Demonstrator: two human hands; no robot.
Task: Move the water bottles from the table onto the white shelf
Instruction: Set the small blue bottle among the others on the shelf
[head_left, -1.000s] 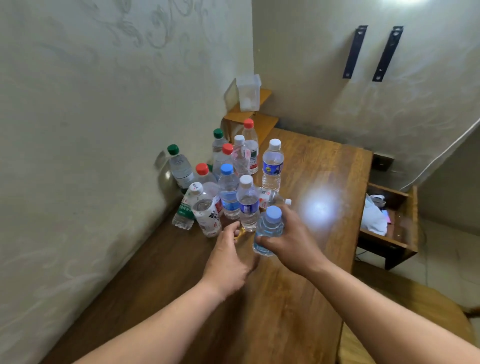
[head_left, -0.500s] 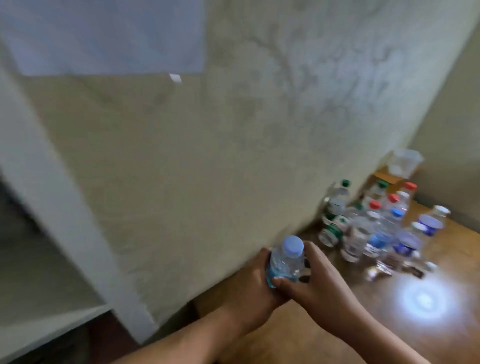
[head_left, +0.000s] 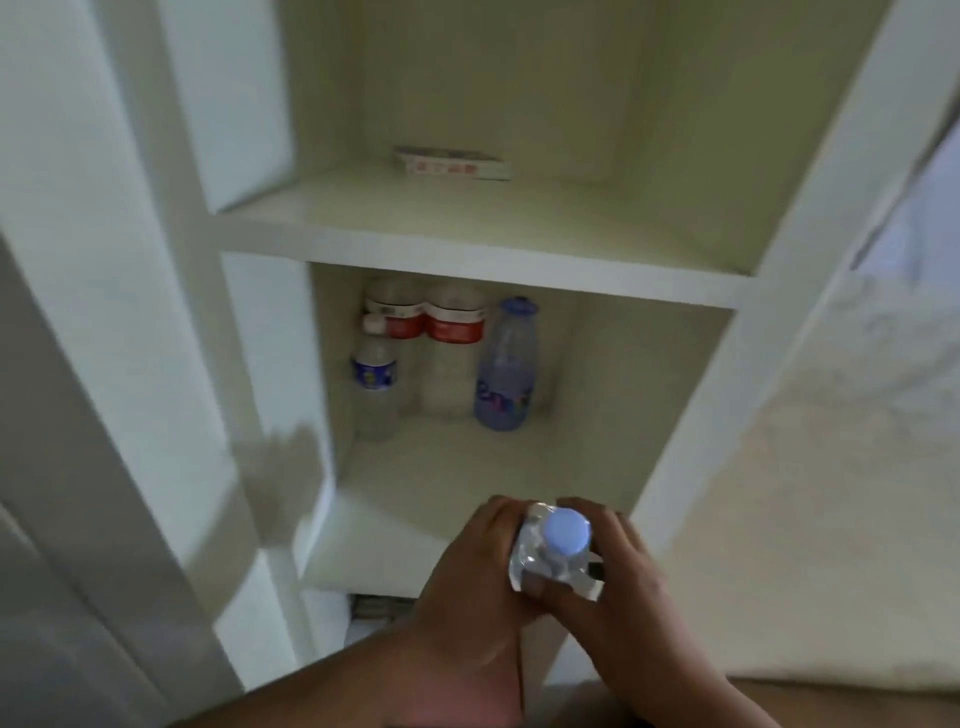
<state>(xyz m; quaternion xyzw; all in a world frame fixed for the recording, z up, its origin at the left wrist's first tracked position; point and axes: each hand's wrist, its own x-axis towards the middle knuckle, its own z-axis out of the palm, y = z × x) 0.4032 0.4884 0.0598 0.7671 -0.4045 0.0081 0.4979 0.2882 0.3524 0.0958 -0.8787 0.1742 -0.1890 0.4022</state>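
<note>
Left hand (head_left: 467, 577) and right hand (head_left: 628, 577) both grip one bottle (head_left: 563, 532) upright between them. Beyond the hands, four bottles (head_left: 506, 364) stand deep in the shelf (head_left: 467, 249).

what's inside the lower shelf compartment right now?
Four at the back left: two red-label bottles, a small blue-label bottle in front, a taller purple bottle beside them. The board above hides the red-label pair's caps.

This looks like a room in a home, because a tall white shelf (head_left: 467, 260) with open spaces stands next to a pale bumpy wall (head_left: 831, 415), a few water bottles (head_left: 454, 332) stand at the back of the lower space, and a small flat box (head_left: 452, 163) lies in the one above.
</note>
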